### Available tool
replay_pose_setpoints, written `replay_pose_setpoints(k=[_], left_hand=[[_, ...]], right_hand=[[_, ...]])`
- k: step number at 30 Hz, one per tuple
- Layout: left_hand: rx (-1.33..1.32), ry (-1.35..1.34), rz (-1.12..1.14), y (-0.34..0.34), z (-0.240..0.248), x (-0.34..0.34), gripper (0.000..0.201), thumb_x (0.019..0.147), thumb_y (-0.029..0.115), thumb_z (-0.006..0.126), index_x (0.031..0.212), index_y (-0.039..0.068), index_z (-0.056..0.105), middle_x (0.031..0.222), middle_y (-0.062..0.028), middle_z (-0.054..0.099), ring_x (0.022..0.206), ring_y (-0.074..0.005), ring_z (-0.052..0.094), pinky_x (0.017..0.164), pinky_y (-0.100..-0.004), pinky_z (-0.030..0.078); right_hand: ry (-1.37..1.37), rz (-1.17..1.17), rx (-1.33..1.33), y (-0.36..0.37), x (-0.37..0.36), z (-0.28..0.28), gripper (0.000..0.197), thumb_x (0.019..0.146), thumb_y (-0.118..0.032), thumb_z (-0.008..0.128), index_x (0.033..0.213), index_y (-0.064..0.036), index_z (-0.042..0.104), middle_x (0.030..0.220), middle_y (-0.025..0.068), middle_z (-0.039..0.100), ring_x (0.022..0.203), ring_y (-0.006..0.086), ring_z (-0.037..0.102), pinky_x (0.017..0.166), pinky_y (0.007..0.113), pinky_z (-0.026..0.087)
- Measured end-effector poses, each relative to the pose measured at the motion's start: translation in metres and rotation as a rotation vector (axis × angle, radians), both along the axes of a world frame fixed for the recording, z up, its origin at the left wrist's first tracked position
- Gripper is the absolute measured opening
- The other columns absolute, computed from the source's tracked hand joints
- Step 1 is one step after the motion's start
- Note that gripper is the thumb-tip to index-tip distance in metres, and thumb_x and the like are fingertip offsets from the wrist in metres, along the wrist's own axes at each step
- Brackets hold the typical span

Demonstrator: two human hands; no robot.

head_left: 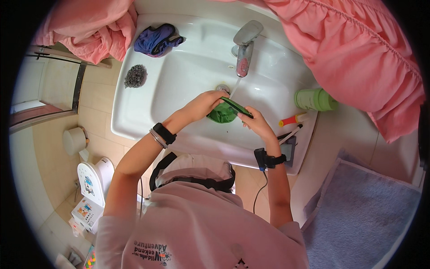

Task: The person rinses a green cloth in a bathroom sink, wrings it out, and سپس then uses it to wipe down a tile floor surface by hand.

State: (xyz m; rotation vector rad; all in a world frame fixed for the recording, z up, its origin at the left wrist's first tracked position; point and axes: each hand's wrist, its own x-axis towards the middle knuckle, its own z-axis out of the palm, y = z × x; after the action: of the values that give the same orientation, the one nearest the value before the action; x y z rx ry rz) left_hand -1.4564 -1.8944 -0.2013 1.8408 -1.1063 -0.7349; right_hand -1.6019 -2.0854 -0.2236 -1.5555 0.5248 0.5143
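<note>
Over the white sink basin (179, 85), a green cloth piece with a darker band (222, 114) is stretched between my two hands. My left hand (207, 104) pinches one end of the band, fingers closed. At the band's other end, my right hand (258, 123) grips it between thumb and fingers. The green fabric hangs down below the band into the basin; its exact kind is unclear. From the chrome faucet (244, 56) a thin stream of water falls close to my left fingertips. The drain (222, 88) shows just behind the cloth.
A blue-purple cloth (156, 40) and a grey mesh scrubber (135, 76) lie on the sink's left ledge. To the right are a green container (315, 99), a red-and-yellow handled item (290, 120) and a dark tray (289, 150). Pink curtains (345, 49) hang on both sides.
</note>
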Motion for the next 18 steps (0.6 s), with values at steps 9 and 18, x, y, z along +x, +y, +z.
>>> replay_pose_setpoints(k=[9, 18], left_hand=[[0.33, -0.016, -0.106, -0.017, 0.041, -0.011, 0.035, 0.09, 0.033, 0.049, 0.11, 0.005, 0.054, 0.096, -0.0204, 0.061, 0.085, -0.0374, 0.059, 0.073, -0.0422, 0.047], [0.179, -0.003, -0.009, -0.029, 0.112, -0.006, 0.034, 0.092, 0.032, 0.047, 0.109, 0.004, 0.056, 0.075, -0.0182, 0.062, 0.069, -0.0346, 0.06, 0.065, -0.0394, 0.047]], right_hand=[[-0.457, -0.077, -0.369, 0.012, 0.012, 0.026, 0.024, 0.088, -0.02, 0.058, 0.087, 0.0046, 0.059, 0.08, 0.0132, 0.053, 0.072, 0.0246, 0.053, 0.067, 0.032, 0.042], [-0.701, -0.275, -0.311, 0.013, 0.017, 0.087, 0.016, 0.086, -0.009, 0.056, 0.099, 0.0003, 0.054, 0.086, 0.0099, 0.052, 0.075, 0.0191, 0.052, 0.067, 0.031, 0.043]])
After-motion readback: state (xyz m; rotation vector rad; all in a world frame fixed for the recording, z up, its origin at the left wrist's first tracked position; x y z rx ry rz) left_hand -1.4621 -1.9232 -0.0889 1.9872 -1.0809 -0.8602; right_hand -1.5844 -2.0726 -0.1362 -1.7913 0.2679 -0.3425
